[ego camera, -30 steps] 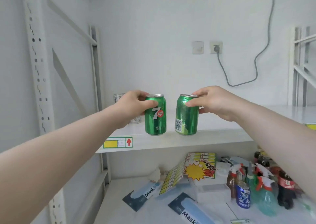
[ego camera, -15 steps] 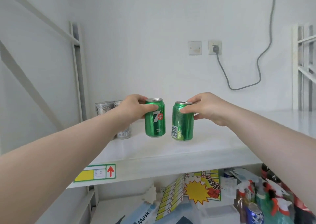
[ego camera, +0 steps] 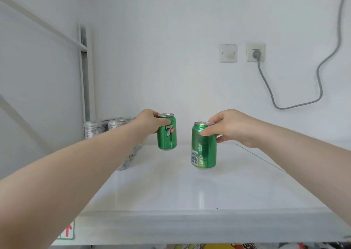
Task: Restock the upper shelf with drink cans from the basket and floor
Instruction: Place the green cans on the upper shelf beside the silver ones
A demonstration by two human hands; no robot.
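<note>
My left hand (ego camera: 150, 121) grips a green 7up can (ego camera: 167, 132) near its top, upright, far back over the white upper shelf (ego camera: 171, 195). My right hand (ego camera: 230, 128) holds a second green can (ego camera: 204, 146) by its upper part, upright, nearer to me on the shelf's middle. Whether either can's base touches the shelf I cannot tell. A row of several silver cans (ego camera: 103, 128) stands at the shelf's left, partly hidden behind my left forearm.
The white wall behind carries a switch plate (ego camera: 228, 53) and a socket with a grey cable (ego camera: 273, 98) hanging down on the right. A shelf upright (ego camera: 84, 73) stands at the back left. A label with a red arrow (ego camera: 68, 230) is on the shelf's front edge.
The view has moved up and closer to the shelf. Both hands have carried their cans further in over the shelf, and the left can is now deeper than the right.
</note>
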